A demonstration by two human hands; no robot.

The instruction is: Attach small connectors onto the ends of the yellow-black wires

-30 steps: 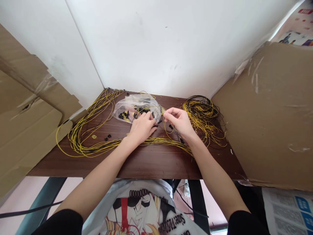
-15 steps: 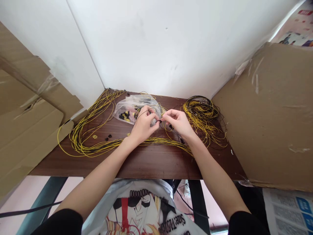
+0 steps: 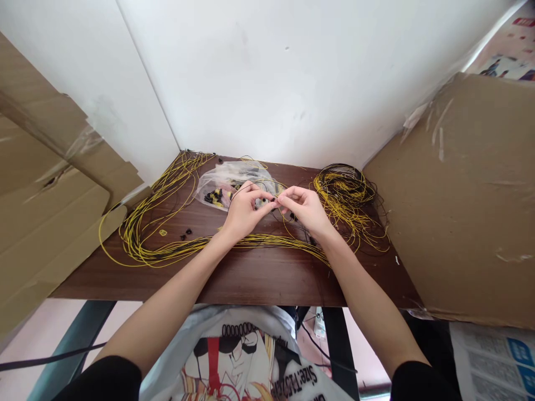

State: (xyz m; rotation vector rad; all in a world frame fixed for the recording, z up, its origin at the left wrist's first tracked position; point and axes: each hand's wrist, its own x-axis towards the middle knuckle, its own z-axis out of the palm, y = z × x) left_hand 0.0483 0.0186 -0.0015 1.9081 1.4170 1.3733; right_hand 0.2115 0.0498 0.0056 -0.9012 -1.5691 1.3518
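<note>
My left hand (image 3: 246,214) is closed in a pinch, and a small black connector (image 3: 273,199) shows at its fingertips. Close against it, my right hand (image 3: 304,209) pinches a thin wire (image 3: 284,221) that trails down from its fingers. The exact point where connector and wire meet is hidden by the fingertips. Thin black and yellow strands arch over my left hand. Just behind that hand lies a clear plastic bag (image 3: 209,181) holding black and yellow small parts.
A long bundle of yellow and black wires (image 3: 142,253) curves along the table's left and front. At the right sits a coiled wire heap (image 3: 345,186). Loose black pieces (image 3: 186,233) lie left of my arm. Cardboard (image 3: 460,211) walls both sides; a white wall (image 3: 267,83) stands behind.
My fingertips have come closer together, and the left thumb and fingers have shifted slightly toward the right hand. The black connector now shows higher, at the left fingertips. The right hand has hardly moved.
</note>
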